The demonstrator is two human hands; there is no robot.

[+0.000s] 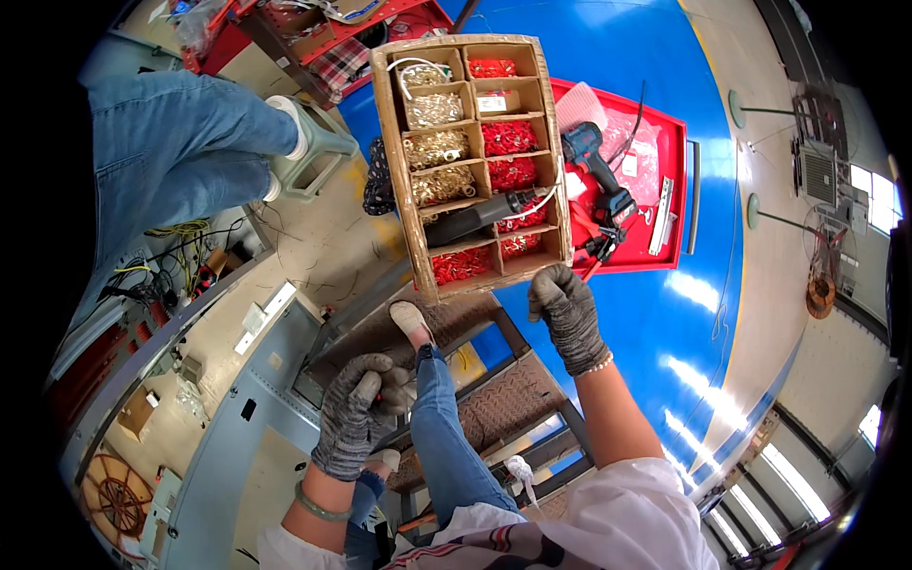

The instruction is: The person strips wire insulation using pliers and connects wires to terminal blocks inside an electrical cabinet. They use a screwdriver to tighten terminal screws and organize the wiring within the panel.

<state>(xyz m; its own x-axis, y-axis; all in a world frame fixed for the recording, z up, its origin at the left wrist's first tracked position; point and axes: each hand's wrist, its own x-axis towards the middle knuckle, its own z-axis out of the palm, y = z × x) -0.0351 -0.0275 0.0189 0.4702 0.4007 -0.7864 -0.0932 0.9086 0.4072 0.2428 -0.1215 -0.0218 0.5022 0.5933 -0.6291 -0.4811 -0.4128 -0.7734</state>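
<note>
My left hand [356, 418], in a grey knitted glove, is raised in front of my body with its fingers bent in a pinch. A tiny reddish spot shows at the fingertips; I cannot make out what it is. My right hand [570, 318], gloved alike, has its fingers curled just by the near right corner of a divided cardboard box [400, 180]. Whether those fingers hold anything is hidden. In the box's compartments lie metal terminals [435, 147] and red insulated terminals [510, 138]. A black cylindrical tool [465, 221] with a white cord rests across the box.
Right of the box, a red tray [673, 142] bears a cordless drill [598, 166] and a metal rail [661, 217]. Another person's jeans-clad leg [190, 133] and a pale green stool [323, 157] are at the left. Below me is a metal frame with brown textured treads [508, 404].
</note>
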